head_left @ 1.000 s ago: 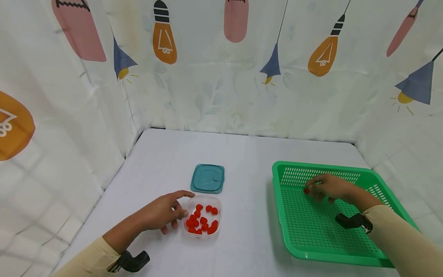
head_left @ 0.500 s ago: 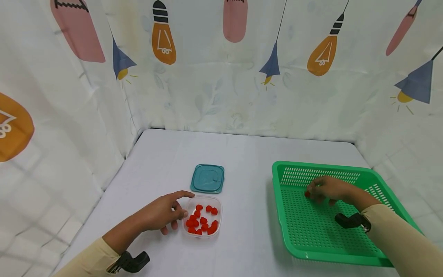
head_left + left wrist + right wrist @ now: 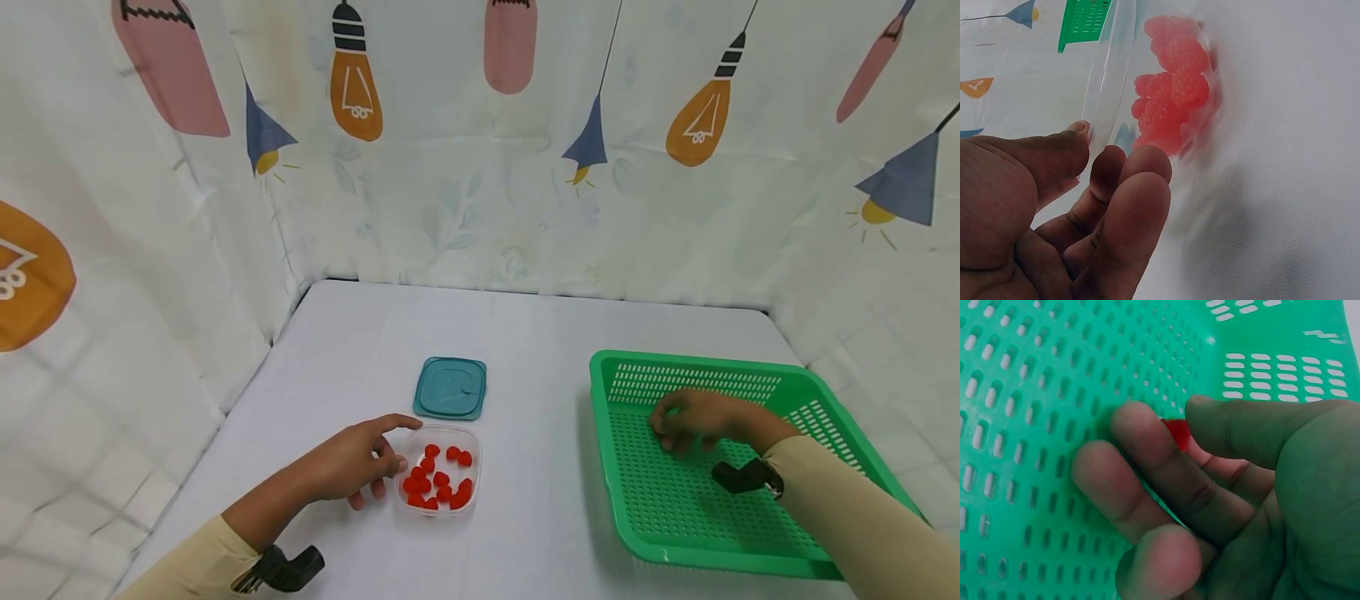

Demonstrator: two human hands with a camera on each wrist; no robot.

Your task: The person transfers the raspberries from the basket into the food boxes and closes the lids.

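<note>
My left hand (image 3: 347,462) rests at the left side of a clear plastic container (image 3: 474,450), its index finger stretched to the far corner and thumb at the rim. The fingers look relaxed; in the left wrist view the thumb (image 3: 1063,156) touches the rim. Several red raspberries (image 3: 1175,81) lie inside, mostly toward the near side. Down in a green plastic basket (image 3: 630,500), my right hand (image 3: 701,419) pinches a raspberry (image 3: 1179,432). Only a bit of that raspberry shows, between the thumb and fingers in the right wrist view; the head view hides it.
A teal square lid (image 3: 450,388) lies flat just behind the container. The basket's raised, slotted walls stand at the right of the white-covered table (image 3: 536,467). Printed curtains (image 3: 480,208) enclose the table's back and sides.
My right hand has shifted slightly left and nearer in the basket, its fingers closing round the raspberry, which was visible at the fingertips before. The left hand and container stay put.
</note>
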